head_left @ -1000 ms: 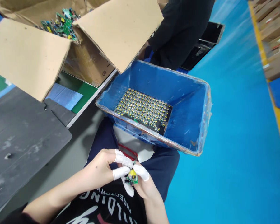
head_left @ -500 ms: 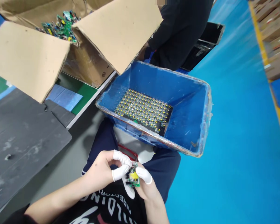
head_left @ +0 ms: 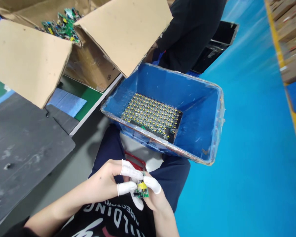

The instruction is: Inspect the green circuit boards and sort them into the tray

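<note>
In the head view I see a small green circuit board point(head_left: 142, 191) with a yellow part and dark cylindrical components, held above my lap. My right hand point(head_left: 154, 194) grips its edge, the thumb in a white finger cot on the near side. White-cotted fingertips of my left hand point(head_left: 118, 179) close on the board's upper left part and cover some of it. Beyond my knees stands a blue bin point(head_left: 199, 108). Rows of similar boards point(head_left: 150, 113) with yellow parts lie on a black sheet at its bottom.
At upper left, an open cardboard box point(head_left: 91, 65) full of loose circuit boards sits on a table point(head_left: 91, 98), its flaps spread outward. A dark grey board point(head_left: 27, 141) lies at left. A person in dark clothes point(head_left: 192, 36) is behind the bin, beside a black crate point(head_left: 223, 33).
My left fingers have shifted right over the board, with index finger and thumb further apart, covering more of its upper part. My right hand stays nearly in place.
</note>
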`<state>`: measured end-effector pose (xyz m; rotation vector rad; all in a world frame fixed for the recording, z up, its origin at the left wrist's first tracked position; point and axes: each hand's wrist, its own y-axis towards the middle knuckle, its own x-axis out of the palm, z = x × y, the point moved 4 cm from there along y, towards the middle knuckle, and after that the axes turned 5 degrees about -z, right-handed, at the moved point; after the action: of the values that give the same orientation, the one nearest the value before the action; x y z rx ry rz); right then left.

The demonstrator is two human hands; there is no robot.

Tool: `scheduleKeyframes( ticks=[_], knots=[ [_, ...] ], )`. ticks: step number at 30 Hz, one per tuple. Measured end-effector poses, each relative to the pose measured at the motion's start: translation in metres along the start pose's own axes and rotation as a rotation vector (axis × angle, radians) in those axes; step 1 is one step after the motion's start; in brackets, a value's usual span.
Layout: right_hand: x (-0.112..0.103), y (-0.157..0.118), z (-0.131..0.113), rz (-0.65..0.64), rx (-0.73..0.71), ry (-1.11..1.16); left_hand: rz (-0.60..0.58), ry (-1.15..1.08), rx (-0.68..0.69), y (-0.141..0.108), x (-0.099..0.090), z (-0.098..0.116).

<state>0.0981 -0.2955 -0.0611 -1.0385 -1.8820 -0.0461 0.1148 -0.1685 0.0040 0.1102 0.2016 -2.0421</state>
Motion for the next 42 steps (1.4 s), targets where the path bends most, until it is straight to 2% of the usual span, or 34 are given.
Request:
scheduleKeyframes(
  ticks=[4,9,13,19,22,29,33,42],
  knots=[
    [-0.003,0.002,0.001,-0.034,-0.004,-0.132,-0.041,0.089,0.026,0.001,-0.002,0.004],
    [-0.005,0.002,0.001,-0.11,-0.009,-0.29,-0.001,0.237,0.141,-0.001,0.0,0.011],
    [-0.001,-0.006,-0.004,-0.088,-0.03,-0.331,0.004,0.235,0.113,-0.002,0.004,0.012],
    [-0.015,-0.014,0.003,-0.001,-0.083,-0.32,0.115,0.144,0.021,-0.002,0.006,0.007],
    [-0.02,-0.015,0.008,-0.005,-0.081,-0.284,0.158,0.056,-0.034,-0.003,0.006,0.001],
    [-0.007,-0.019,0.0,0.017,-0.099,-0.182,0.104,-0.256,-0.172,-0.007,0.006,-0.011],
    [-0.002,-0.018,-0.002,-0.002,-0.127,-0.163,0.094,-0.242,-0.154,-0.007,0.007,-0.007],
    [-0.014,-0.012,0.008,-0.049,-0.13,-0.101,0.08,-0.15,-0.098,-0.01,0.007,-0.003]
  ],
)
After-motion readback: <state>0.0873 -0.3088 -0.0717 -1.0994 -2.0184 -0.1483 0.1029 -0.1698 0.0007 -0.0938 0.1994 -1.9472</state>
